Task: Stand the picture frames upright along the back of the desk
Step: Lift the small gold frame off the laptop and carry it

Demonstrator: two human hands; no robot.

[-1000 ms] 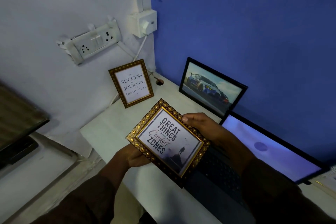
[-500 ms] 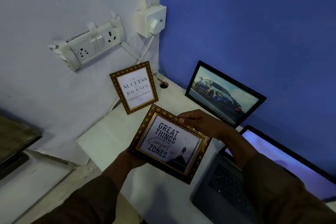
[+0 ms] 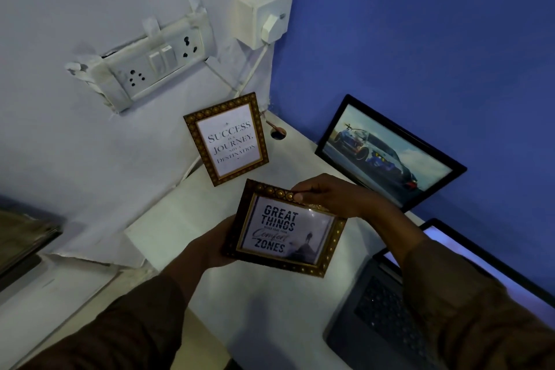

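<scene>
I hold the gold-bordered frame reading "Great Things Never Came From Comfort Zones" (image 3: 285,231) in both hands, above the white worktop (image 3: 168,228) and clear of its surface; the frame is tilted, its face turned up toward me. My left hand (image 3: 210,246) grips the frame's left edge, the fingers hidden behind it; my right hand (image 3: 333,194) pinches the top edge, thumb on the front border, the other fingers (image 3: 306,186) curled over the back. Both hands are closed on this frame.

A second gold frame, "Success Is a Journey, Not a Destination" (image 3: 226,138), stands upright at the back of the worktop against the pale wall (image 3: 90,144), just beyond the frame in my hands and apart from it. A black-bordered frame with a car photograph (image 3: 387,153) leans against the blue wall (image 3: 420,39) on the right, near my right hand; whether they touch I cannot tell.

An open laptop (image 3: 390,315), screen lit, occupies the worktop's lower right, partly under my right sleeve (image 3: 468,303). A cable hole (image 3: 277,134) sits in the worktop's corner. On the pale wall are a switch-and-socket plate (image 3: 150,66) and a white box with a plug (image 3: 264,18); a white cable drops from the plug behind the Success frame.
</scene>
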